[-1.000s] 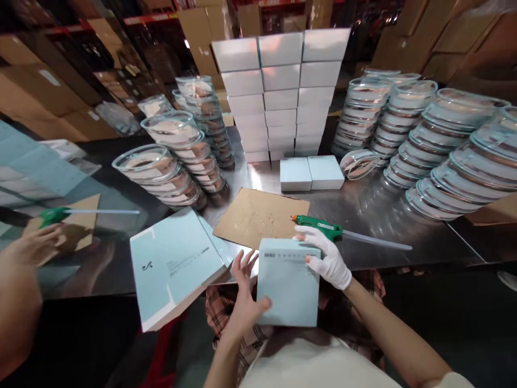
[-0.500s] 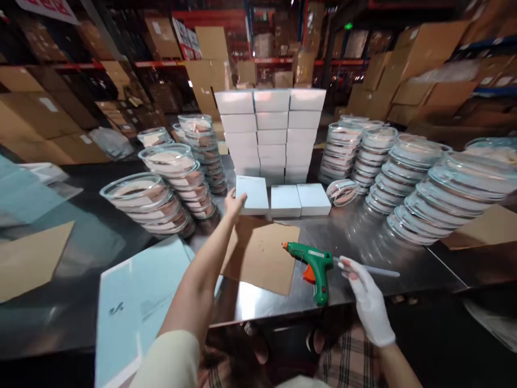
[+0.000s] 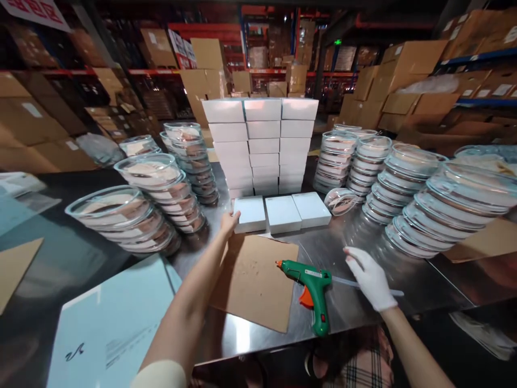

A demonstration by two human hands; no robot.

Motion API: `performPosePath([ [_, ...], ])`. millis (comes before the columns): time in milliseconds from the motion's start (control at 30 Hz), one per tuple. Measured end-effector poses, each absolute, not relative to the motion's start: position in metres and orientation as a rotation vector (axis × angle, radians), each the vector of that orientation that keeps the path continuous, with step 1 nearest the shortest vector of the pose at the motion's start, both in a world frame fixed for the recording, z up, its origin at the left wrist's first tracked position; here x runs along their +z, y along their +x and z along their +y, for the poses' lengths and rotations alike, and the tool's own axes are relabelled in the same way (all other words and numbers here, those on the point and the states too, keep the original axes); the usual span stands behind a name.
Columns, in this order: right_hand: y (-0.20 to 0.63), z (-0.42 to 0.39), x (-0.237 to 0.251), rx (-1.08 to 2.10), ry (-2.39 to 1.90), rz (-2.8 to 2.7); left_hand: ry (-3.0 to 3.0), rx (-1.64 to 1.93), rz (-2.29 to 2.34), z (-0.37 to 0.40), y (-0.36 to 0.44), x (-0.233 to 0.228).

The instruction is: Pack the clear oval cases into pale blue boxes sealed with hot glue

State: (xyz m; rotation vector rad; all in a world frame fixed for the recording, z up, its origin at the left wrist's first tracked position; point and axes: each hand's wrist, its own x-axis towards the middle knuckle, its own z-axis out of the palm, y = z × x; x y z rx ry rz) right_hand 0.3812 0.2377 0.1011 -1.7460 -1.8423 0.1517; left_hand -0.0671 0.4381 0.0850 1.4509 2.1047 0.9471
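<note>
At the row's left end, my left hand (image 3: pixel 230 221) is bare and closed on the left edge of a white box (image 3: pixel 250 211), which sits on the metal table. Two more white boxes (image 3: pixel 283 211) lie just right of it. My right hand (image 3: pixel 368 280), in a white glove, holds nothing; its fingers stretch forward, over or near a clear glue stick (image 3: pixel 346 281). That stick runs out of the back of a green glue gun (image 3: pixel 313 280) with an orange trigger, lying partly on a cardboard sheet (image 3: pixel 258 280).
Behind the row rises a stack of white boxes (image 3: pixel 262 129). Piles of round clear-lidded packages stand left (image 3: pixel 125 221) and right (image 3: pixel 420 183). A coiled item (image 3: pixel 340 201) lies by the right pile. A light-blue printed sheet (image 3: pixel 117 318) covers the front left.
The white box at my left hand has come down level with its neighbours. My right hand has shifted away from the glue gun, and its fingers have straightened. The view has tilted slightly.
</note>
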Motion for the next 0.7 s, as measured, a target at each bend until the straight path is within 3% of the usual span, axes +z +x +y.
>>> performPosePath([
  [167,0.352,0.368,0.126,0.018,-1.771,-2.216,1.792,0.771,2.142,0.427,-0.043,0.092],
  [300,0.327,0.429,0.124,0.022,-1.797,-2.408,2.167,0.525,1.948,0.421,-0.010,0.087],
  [700,0.263,0.441,0.101,0.000,-1.842,-2.519,2.368,0.285,1.977,0.430,-0.046,0.080],
])
